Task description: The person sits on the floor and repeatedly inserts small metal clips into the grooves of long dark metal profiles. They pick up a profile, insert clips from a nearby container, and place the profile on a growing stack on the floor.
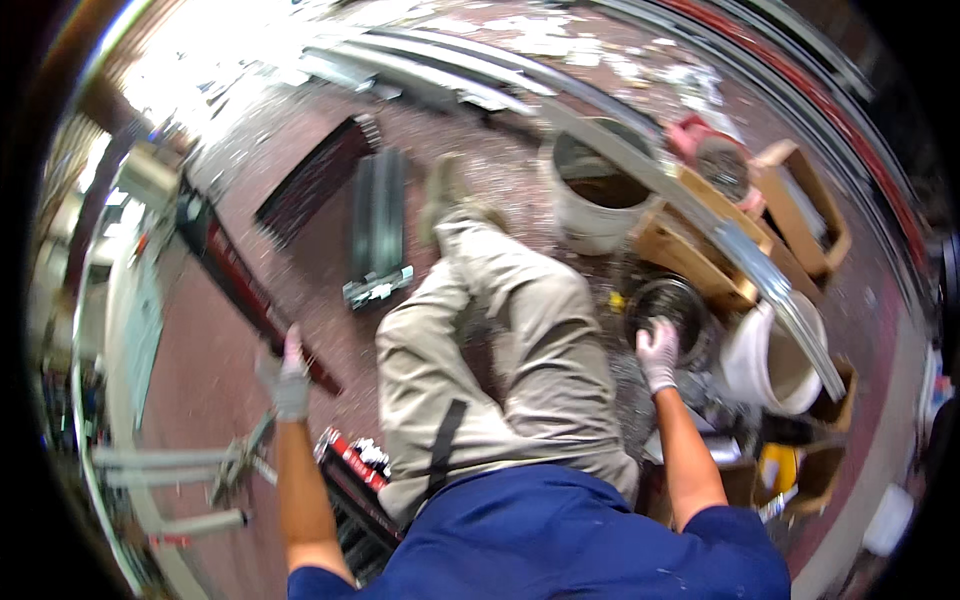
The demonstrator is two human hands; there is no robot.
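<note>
My left hand (pixel 286 380), in a pale glove, is closed around the lower part of a long dark red and black bar (pixel 240 280). The bar slants from upper left toward my knees; blur softens its edges. On the other side, my gloved right hand (pixel 657 354) reaches over the near-left rim of a black round tub (pixel 682 300). Its fingers are a little apart, and no held thing shows in them. What lies inside the tub is too dark and blurred to name. A dark ribbed bar (pixel 377 215) and a dark red-black piece (pixel 316 180) lie on the floor before me.
White buckets (pixel 600 225) (pixel 760 365) and cardboard boxes (pixel 805 205) crowd the right side. A long metal profile (pixel 690 205) lies across them. More profiles (pixel 430 65) stretch along the far floor. Another red-black bar (pixel 365 480) lies by my left hip, beside a metal stand (pixel 175 468).
</note>
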